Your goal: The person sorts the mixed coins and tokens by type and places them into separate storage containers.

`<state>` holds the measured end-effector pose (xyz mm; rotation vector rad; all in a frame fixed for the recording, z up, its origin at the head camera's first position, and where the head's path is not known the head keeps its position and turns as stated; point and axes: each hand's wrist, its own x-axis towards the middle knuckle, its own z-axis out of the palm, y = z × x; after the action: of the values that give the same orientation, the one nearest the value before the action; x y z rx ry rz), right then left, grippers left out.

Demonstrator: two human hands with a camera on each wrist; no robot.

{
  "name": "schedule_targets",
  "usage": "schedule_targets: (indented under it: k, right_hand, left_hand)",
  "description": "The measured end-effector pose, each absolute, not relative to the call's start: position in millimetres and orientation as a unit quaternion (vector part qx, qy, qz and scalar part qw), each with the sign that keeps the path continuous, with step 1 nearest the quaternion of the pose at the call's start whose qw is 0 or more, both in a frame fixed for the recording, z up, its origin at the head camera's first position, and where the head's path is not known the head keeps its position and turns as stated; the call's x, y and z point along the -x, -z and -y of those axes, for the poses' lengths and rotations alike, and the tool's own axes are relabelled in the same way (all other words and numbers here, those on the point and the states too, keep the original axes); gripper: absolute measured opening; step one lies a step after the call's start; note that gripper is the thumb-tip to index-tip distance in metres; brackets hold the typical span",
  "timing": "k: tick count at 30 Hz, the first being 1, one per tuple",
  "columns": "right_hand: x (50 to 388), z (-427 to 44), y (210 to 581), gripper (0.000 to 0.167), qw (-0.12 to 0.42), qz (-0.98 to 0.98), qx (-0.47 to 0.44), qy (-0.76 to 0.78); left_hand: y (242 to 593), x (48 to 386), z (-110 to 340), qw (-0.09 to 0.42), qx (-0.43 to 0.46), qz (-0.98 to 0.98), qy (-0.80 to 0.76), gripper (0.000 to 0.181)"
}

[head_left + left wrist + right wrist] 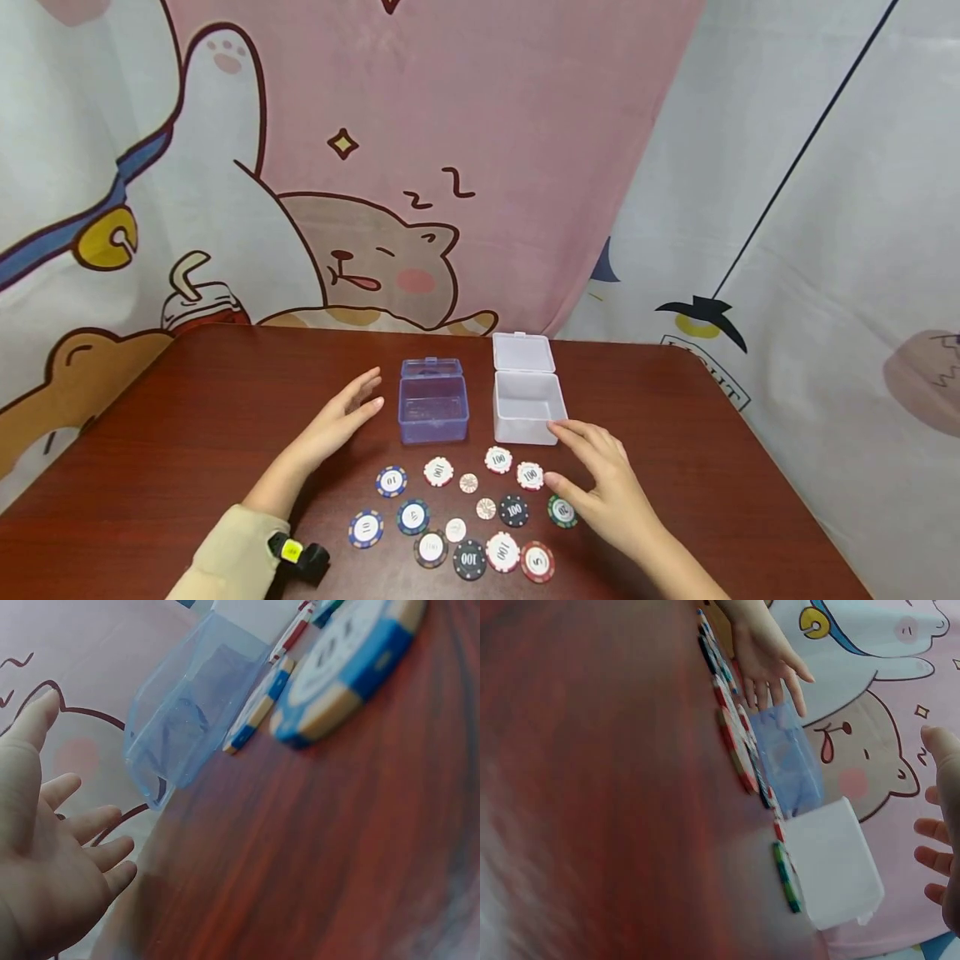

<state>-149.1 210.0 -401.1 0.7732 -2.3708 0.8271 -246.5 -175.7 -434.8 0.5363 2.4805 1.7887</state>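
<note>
Printed curtain (480, 150) backs a brown table (210, 417); I take the blue box (433, 421), its lid thrown back, as landmark. Head view: round chips (503, 552) lie flat on the viewer's side of the blue box; the white box (528, 408), likewise open, stands just to its right. Left hand (337, 429), left of the blue box, has extended fingers and holds nothing; right hand (603, 483), to its right, has thumb and fingers parted, also unladen. I judge that a low sweep could scatter chips, and a knock could push either box toward the far edge behind the blue box. Left wrist view: spread fingers; I read generous room left of the blue box. Right wrist view: a gap separates the right fingers from the white box; flat chips, being thin, might slip from a hurried pinch.
</note>
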Motion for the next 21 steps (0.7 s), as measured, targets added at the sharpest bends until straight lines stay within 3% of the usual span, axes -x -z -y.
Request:
schedule_targets:
  k: [7,21]
  right_hand:
    - [145,-196,411,0.052,0.228,0.865,-0.311,-0.321]
    - [140,-177,424,0.043,0.150,0.867,-0.314,-0.358]
  left_hand:
    - [440,249,176,0.036,-0.139,-0.785,-0.603,0.058]
    - [445,252,171,0.070,-0.176,-0.761,-0.621,0.068]
